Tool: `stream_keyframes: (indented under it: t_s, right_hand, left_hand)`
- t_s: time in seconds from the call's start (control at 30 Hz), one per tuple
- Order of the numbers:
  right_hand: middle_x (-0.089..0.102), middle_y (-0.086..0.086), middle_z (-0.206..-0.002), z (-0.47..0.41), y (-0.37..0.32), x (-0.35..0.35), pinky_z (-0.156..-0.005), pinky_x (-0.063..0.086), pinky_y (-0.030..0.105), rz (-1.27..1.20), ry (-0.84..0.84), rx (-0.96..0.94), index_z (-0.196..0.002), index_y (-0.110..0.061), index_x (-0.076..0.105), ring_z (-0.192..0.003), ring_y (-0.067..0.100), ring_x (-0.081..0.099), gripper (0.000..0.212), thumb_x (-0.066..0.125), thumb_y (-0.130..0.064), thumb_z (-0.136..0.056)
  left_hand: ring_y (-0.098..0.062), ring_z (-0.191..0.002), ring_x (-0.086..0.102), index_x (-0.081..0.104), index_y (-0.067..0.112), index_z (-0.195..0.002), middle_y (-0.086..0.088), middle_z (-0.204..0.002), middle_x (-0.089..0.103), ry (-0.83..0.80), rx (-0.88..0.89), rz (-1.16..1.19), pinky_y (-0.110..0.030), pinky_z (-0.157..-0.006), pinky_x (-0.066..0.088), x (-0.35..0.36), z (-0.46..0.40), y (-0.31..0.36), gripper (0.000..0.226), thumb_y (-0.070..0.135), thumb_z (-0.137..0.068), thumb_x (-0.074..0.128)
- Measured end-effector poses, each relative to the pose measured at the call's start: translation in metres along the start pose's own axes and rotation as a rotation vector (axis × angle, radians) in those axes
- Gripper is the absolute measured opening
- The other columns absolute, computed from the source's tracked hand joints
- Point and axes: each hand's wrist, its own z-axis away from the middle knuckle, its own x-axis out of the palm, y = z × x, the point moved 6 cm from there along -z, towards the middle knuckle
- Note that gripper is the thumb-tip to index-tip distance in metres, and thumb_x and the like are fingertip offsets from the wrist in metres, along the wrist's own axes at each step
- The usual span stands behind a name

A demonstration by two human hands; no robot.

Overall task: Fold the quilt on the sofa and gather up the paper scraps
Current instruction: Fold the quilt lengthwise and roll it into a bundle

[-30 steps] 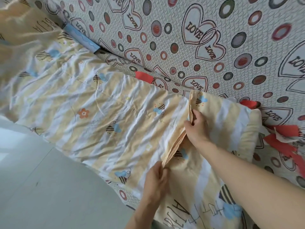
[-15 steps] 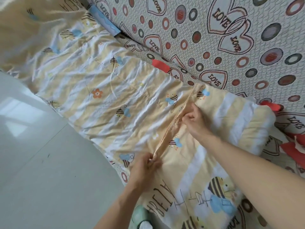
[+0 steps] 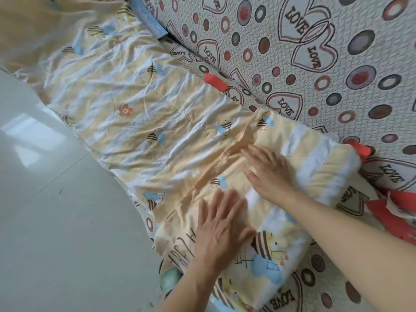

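Paper scraps [image 3: 215, 81], torn and red, lie wedged along the crease where the sofa [image 3: 292, 70] seat meets its backrest, with more red pieces [image 3: 391, 212] heaped at the right beside the quilt's folded end. A blue strip [image 3: 150, 17] sits in the same crease farther up. The quilt [image 3: 139, 113], soft, wrinkled, striped cream and white with printed bees, covers the seat. Left hand [image 3: 221, 228] and right hand [image 3: 269, 173] both rest flat, fingers spread, on the folded layer, gripping nothing. Pale tiled floor [image 3: 45, 221] lies alongside.
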Motion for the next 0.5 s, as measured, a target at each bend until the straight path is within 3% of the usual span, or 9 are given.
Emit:
stream_keyframes:
  t_s: [0.07,0.13,0.2,0.27,0.37,0.43,0.5]
  right_hand:
    - [0.007,-0.011,-0.161,0.002,0.029,0.005,-0.114,0.004,0.054,0.121,-0.143,0.064,-0.151,-0.034,0.015,-0.147,0.014,0.001,0.061,0.035,-0.053,-0.096]
    - [-0.005,-0.011,-0.161,0.003,0.068,-0.002,-0.114,-0.006,0.056,0.127,-0.183,0.214,-0.152,-0.034,0.004,-0.148,0.018,-0.008,0.067,0.029,-0.059,-0.096]
    - [-0.007,-0.008,-0.161,0.003,0.1,-0.012,-0.115,-0.007,0.056,0.112,-0.15,0.344,-0.153,-0.032,0.003,-0.148,0.02,-0.008,0.068,0.03,-0.056,-0.096]
    - [0.001,-0.005,-0.162,0.008,0.114,-0.022,-0.116,-0.005,0.055,0.115,-0.044,0.377,-0.153,-0.027,0.011,-0.148,0.019,-0.003,0.065,0.032,-0.051,-0.096]
    - [0.013,-0.004,-0.161,0.026,0.104,-0.034,-0.116,0.0,0.054,0.085,0.136,0.202,-0.15,-0.025,0.022,-0.147,0.017,0.007,0.06,0.026,-0.048,-0.095]
    - [0.015,-0.006,-0.16,0.045,0.095,-0.027,-0.116,-0.001,0.052,0.089,0.089,0.048,-0.151,-0.028,0.022,-0.147,0.014,0.007,0.063,0.017,-0.052,-0.092]
    - [0.007,-0.01,-0.161,0.066,0.1,-0.009,-0.115,-0.006,0.05,0.187,-0.047,-0.002,-0.151,-0.034,0.016,-0.147,0.011,-0.001,0.069,0.006,-0.06,-0.088]
  left_hand:
    - [-0.017,-0.149,-0.02,0.006,0.045,-0.153,0.016,-0.161,-0.013,-0.098,-0.031,0.001,-0.048,-0.116,-0.014,0.017,0.004,0.0,0.074,0.077,-0.089,0.026]
    - [-0.015,-0.146,-0.027,-0.004,0.046,-0.152,0.016,-0.161,-0.019,-0.116,-0.071,-0.05,-0.046,-0.117,-0.017,0.021,0.005,-0.002,0.077,0.079,-0.088,0.024]
    - [-0.015,-0.147,-0.025,-0.002,0.044,-0.152,0.014,-0.162,-0.015,-0.115,-0.111,-0.07,-0.047,-0.119,-0.016,0.019,0.003,0.0,0.078,0.077,-0.087,0.026]
    - [-0.02,-0.151,-0.01,0.015,0.038,-0.153,0.007,-0.164,0.002,-0.059,-0.136,-0.07,-0.048,-0.121,-0.009,0.016,0.003,0.008,0.074,0.072,-0.089,0.033]
    - [-0.026,-0.146,0.028,0.042,0.024,-0.142,-0.003,-0.155,0.032,0.149,-0.072,0.008,-0.05,-0.118,0.016,0.012,0.013,0.042,0.057,0.046,-0.09,0.05]
    - [-0.023,-0.144,0.032,0.042,0.023,-0.143,-0.001,-0.154,0.035,0.173,0.072,0.086,-0.05,-0.115,0.02,0.027,0.03,0.075,0.06,0.045,-0.089,0.053]
    - [-0.021,-0.148,0.024,0.033,0.026,-0.151,-0.001,-0.16,0.028,0.055,0.141,0.037,-0.052,-0.115,0.02,0.055,0.053,0.096,0.081,0.058,-0.08,0.057]
